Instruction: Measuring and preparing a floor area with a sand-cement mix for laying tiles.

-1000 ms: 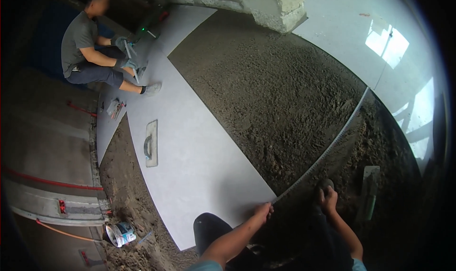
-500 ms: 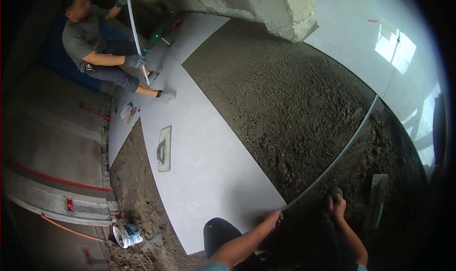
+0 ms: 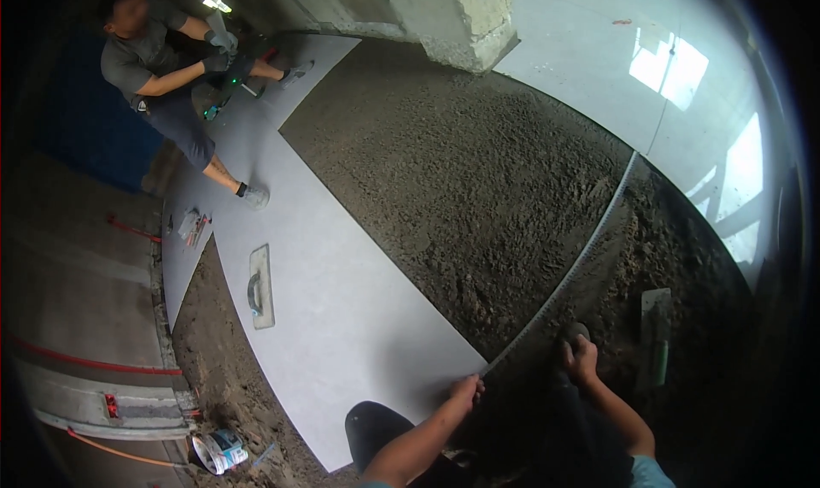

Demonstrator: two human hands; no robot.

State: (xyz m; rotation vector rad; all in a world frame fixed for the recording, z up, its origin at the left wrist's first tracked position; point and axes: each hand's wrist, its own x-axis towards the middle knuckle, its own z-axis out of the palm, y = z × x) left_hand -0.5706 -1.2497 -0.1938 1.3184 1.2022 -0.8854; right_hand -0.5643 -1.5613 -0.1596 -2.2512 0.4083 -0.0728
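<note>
My left hand [image 3: 465,390] is closed at the near corner of a large pale floor tile [image 3: 367,317], pinching the near end of a long pale strip with fine edge marks, which looks like a measuring tape [image 3: 589,249]. The strip runs over rough grey mortar [image 3: 461,172] to the glossy tile [image 3: 589,78] at the far right. My right hand [image 3: 582,361] is curled beside a dark rounded thing, seemingly the toe of my shoe [image 3: 576,331]; what its fingers hold, if anything, is hidden. Right of it a trowel [image 3: 655,326] with a green handle lies on the mortar.
A co-worker [image 3: 162,78] in gloves stands on the tiles at the far left, holding a pale strip. A float [image 3: 262,287] lies on the tile. A white bucket [image 3: 219,451] sits at lower left, and a broken concrete pillar [image 3: 478,18] stands at the back.
My view has shifted, so the scene sits further left. The co-worker has changed stance, and the long strip now looks short, held between both gloved hands. My hands have kept their places.
</note>
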